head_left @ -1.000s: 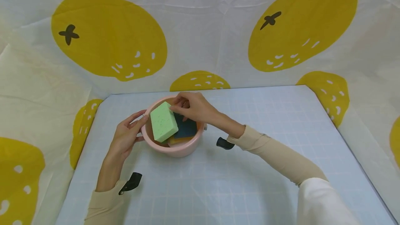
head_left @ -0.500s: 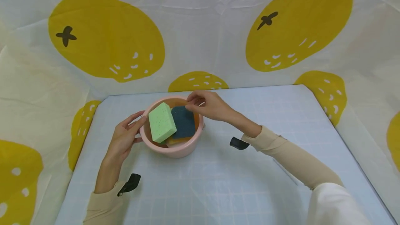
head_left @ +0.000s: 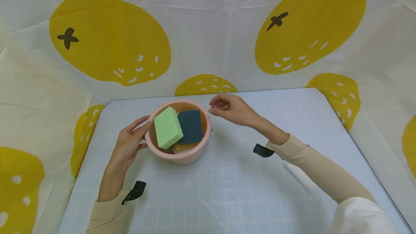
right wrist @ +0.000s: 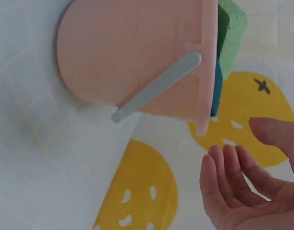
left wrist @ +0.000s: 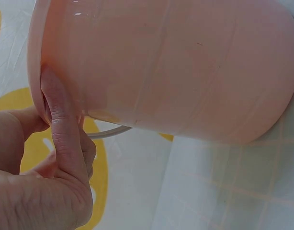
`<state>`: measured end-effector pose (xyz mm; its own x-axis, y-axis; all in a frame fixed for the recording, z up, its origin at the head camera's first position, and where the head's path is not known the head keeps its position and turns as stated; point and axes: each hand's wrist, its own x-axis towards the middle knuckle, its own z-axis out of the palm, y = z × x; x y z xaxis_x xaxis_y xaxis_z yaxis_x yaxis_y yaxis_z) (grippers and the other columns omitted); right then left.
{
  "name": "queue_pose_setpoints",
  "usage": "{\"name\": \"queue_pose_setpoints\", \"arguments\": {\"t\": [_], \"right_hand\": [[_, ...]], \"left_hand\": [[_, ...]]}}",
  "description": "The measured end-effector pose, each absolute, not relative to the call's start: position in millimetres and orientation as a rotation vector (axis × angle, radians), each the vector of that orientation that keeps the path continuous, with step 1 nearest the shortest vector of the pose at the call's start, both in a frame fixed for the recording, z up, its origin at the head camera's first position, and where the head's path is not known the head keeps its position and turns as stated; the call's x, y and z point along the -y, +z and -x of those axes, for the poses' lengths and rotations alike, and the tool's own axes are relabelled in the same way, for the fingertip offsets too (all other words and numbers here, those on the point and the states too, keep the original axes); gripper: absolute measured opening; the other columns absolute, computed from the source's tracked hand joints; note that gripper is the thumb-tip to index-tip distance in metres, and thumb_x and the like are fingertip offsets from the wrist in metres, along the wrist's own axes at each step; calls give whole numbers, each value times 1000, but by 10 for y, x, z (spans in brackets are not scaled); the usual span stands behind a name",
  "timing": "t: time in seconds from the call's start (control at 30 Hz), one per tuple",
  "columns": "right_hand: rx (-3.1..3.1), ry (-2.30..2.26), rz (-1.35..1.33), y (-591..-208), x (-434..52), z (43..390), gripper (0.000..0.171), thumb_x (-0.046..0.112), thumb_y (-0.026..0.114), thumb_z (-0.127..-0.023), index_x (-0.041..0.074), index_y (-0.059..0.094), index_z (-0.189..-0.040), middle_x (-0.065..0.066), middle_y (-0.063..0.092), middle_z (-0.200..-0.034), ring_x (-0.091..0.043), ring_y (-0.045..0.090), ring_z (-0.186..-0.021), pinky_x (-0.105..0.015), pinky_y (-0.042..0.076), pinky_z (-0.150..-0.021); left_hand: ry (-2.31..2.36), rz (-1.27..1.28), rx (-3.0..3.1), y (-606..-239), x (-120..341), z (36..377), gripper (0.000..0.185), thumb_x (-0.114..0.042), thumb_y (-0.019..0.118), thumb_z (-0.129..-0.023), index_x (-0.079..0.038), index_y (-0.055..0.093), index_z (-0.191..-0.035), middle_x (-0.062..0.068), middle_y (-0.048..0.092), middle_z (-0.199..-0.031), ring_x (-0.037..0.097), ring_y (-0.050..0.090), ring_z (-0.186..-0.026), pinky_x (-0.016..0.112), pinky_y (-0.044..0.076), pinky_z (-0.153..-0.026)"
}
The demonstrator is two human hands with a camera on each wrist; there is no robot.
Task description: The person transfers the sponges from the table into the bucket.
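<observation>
Steadying pink bucket (head_left: pixel 182 156) with left hand (head_left: pixel 130 143), fingers relaxed against its side; holding right hand (head_left: pixel 232 108) loosely curled, empty, beside the rim.

- Legible text, labels, brands, numbers, signs: none is showing in any view.
- Pink bucket (head_left: pixel 182 156): wall is showing plain, no lettering.
- Green sponge (head_left: pixel 167 127) and dark blue sponge (head_left: pixel 190 126): faces are showing no print.
- Backdrop cloth (head_left: pixel 208 28): is carrying yellow fruit shapes only, no wording.
</observation>
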<state>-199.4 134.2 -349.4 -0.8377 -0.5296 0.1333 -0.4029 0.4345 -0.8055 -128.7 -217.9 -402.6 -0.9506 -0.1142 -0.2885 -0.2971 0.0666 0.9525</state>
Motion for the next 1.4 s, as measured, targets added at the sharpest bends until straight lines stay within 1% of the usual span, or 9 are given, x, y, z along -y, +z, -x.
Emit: {"name": "queue_pose_setpoints", "arguments": {"t": [0.2,0.4,0.7,0.83,0.97,1.17,1.4], "right_hand": [[-2548,-1382,804,-3508,-1502,1967,27,16,75,-96,3,67,-118,-8,69,-112,-22,65,-103,-40,56,-96],[-2583,-1364,754,-3542,-1676,1942,29,18,75,-96,4,67,-120,-8,68,-113,-22,64,-104,-41,55,-98],[-2643,-1342,690,-3612,-1988,1875,29,23,73,-98,6,67,-120,-7,69,-113,-21,64,-105,-46,53,-100],[-2678,-1324,666,-3661,-2146,1833,29,25,72,-99,6,67,-121,-8,69,-115,-21,64,-106,-45,53,-101],[-2705,-1298,624,-3718,-2299,1801,30,26,71,-99,6,66,-121,-7,69,-115,-20,64,-106,-38,54,-99],[-2751,-1257,559,-3781,-2509,1742,30,27,70,-100,7,66,-122,-6,69,-115,-20,65,-106,-20,52,-95],[-2775,-1263,502,-3840,-2724,1645,30,26,70,-100,7,66,-122,-8,70,-115,-22,65,-105,-11,50,-90]], "left_hand": [[2023,429,-2178,-4023,2185,1283,75,-50,74,-92,-16,48,-153,-8,70,-116,7,71,-90,28,62,-69],[2030,427,-2174,-4023,2184,1288,74,-49,74,-92,-16,49,-153,-9,71,-113,7,71,-89,27,62,-68],[1986,434,-2206,-4005,2189,1287,75,-51,73,-92,-16,48,-153,-8,70,-114,7,70,-89,27,62,-69],[1960,418,-2228,-3988,2197,1289,75,-51,73,-92,-15,48,-153,-8,70,-112,7,70,-87,28,63,-70],[1933,401,-2253,-3979,2209,1292,73,-50,72,-94,-14,49,-152,-10,71,-106,7,69,-84,28,63,-69],[1905,363,-2281,-3975,2219,1291,73,-48,70,-96,-12,46,-154,-10,71,-103,7,67,-83,28,62,-69],[1897,358,-2294,-3978,2221,1297,71,-47,69,-97,-12,45,-155,-10,70,-100,6,66,-82,27,62,-67]]}}
